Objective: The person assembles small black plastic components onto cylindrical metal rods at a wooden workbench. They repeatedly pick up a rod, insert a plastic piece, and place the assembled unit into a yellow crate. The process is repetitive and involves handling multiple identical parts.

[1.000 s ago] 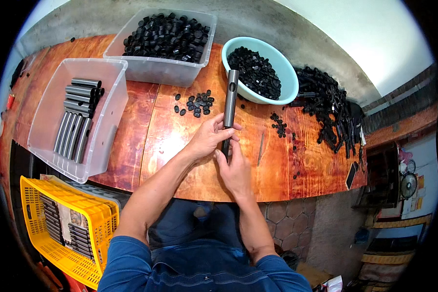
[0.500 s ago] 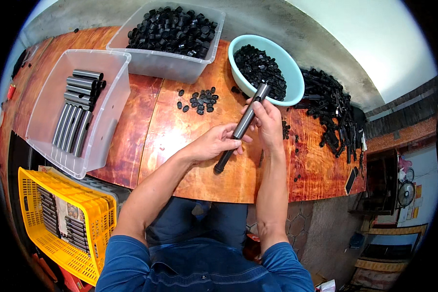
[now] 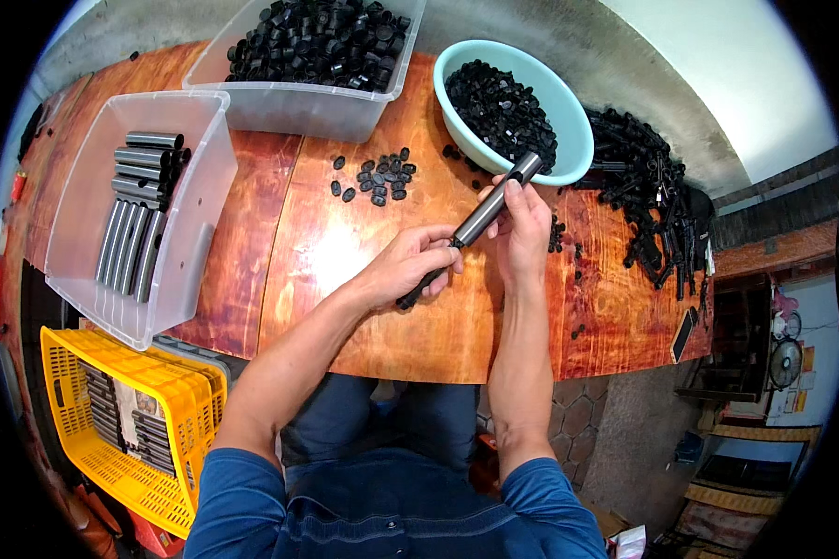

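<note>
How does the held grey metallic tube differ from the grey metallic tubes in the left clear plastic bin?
The held grey metallic tube slants between the left hand and right hand; the grey metallic tubes lie side by side in the left clear plastic bin. A black part extends from the held tube's lower end; the lengthwise binned tubes show none at their near ends. All are long, round and shiny.

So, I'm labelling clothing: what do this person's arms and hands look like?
The left hand and right hand are ungloved, with no watch or bracelet visible. The forearms are bare up to short blue sleeves ending near the elbows.
</note>
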Action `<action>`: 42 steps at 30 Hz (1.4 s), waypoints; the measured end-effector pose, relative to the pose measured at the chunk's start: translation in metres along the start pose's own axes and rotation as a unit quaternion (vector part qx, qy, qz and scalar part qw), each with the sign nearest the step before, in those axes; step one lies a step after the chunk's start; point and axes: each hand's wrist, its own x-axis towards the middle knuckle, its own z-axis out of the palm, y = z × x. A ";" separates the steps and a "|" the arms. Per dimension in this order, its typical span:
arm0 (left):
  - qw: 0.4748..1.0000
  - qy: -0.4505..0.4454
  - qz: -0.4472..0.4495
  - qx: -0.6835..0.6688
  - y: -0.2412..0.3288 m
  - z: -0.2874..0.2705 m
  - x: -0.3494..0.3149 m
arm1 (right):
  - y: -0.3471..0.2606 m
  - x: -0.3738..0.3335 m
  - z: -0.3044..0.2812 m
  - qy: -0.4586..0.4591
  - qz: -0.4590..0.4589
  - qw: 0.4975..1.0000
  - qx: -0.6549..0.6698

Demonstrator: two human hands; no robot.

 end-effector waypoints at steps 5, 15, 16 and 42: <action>1.000 0.017 -0.003 -0.009 0.000 0.002 -0.001 | 0.001 -0.001 0.000 0.002 0.005 1.000 0.002; 1.000 0.027 0.002 0.001 0.003 0.006 -0.003 | 0.006 0.000 -0.002 0.008 0.005 1.000 0.008; 0.999 0.031 0.004 0.008 0.004 0.006 -0.003 | 0.006 0.000 -0.001 0.009 0.005 1.000 0.008; 0.984 0.021 0.010 -0.177 -0.009 -0.006 0.001 | 0.008 -0.010 0.011 -0.048 -0.007 0.999 -0.007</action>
